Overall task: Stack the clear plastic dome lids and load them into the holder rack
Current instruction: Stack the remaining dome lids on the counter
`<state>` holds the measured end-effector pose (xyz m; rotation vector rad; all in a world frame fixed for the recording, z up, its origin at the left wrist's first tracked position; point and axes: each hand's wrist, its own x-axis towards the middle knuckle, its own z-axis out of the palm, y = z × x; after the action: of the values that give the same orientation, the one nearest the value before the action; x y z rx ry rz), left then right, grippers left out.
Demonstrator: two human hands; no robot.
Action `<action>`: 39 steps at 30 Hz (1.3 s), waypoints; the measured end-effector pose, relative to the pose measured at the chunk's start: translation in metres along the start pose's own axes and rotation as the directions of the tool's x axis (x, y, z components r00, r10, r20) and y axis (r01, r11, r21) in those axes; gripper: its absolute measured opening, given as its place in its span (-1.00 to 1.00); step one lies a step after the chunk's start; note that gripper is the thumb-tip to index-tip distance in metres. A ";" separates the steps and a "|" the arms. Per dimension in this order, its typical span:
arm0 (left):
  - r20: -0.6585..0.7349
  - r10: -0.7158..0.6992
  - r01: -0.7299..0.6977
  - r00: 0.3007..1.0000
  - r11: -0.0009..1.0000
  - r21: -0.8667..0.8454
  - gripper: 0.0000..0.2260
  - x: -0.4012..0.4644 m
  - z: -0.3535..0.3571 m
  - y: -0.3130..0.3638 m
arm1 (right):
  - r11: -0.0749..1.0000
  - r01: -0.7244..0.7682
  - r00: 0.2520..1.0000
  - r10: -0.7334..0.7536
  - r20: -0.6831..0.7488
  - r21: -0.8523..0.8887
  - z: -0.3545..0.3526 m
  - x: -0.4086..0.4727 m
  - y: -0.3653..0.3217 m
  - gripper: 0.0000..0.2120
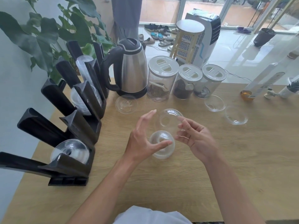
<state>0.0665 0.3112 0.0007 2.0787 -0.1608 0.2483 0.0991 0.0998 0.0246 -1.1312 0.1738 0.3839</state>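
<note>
My right hand (196, 138) grips a clear dome lid (168, 118) by its rim and holds it tilted above the table. Just below it a small stack of dome lids (161, 147) stands on the wood, dome side up. My left hand (144, 139) is open, its thumb lying across the stack's front and its fingers raised toward the held lid. Three loose lids lie on the table: one (126, 104) by the kettle, two at the right (214, 103) (236, 117). The black holder rack (77, 126) at the left has lids in its near slot (70, 151) and farther slots (84, 101).
A steel kettle (129, 68) and three clear jars with white lids (161, 78) stand along the table's far edge. A bottle and small ornaments (262, 88) sit at the far right. A leafy plant (48, 33) rises behind the rack.
</note>
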 end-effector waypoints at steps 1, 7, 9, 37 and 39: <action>-0.009 0.032 -0.032 0.999 0.999 0.000 -0.08 0.003 0.001 0.002 | 1.000 -0.027 1.000 0.027 0.011 -0.001 0.001 -0.001 0.004 -0.74; 0.090 0.021 -0.032 0.996 0.991 0.126 -0.23 -0.002 0.016 -0.018 | 0.959 -0.057 0.981 0.002 -0.195 -0.277 -0.014 -0.003 0.026 -0.64; 0.145 -0.021 -0.003 0.989 0.987 0.162 -0.23 -0.009 0.021 -0.027 | 0.921 -0.080 0.964 -0.026 -0.266 -0.381 -0.022 -0.002 0.032 -0.75; -0.205 -0.495 0.526 0.844 0.692 0.494 0.03 0.124 -0.038 -0.082 | 0.909 -0.168 0.975 0.096 -0.202 -0.382 -0.049 -0.007 0.058 -0.64; -0.174 -0.490 0.510 0.854 0.723 0.467 -0.01 0.124 -0.035 -0.077 | 0.914 -0.171 0.969 0.088 -0.232 -0.368 -0.049 -0.007 0.057 -0.68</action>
<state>0.1992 0.3786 -0.0172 2.5355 0.5541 -0.0137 0.0738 0.0752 -0.0425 -1.5572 0.3742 0.4273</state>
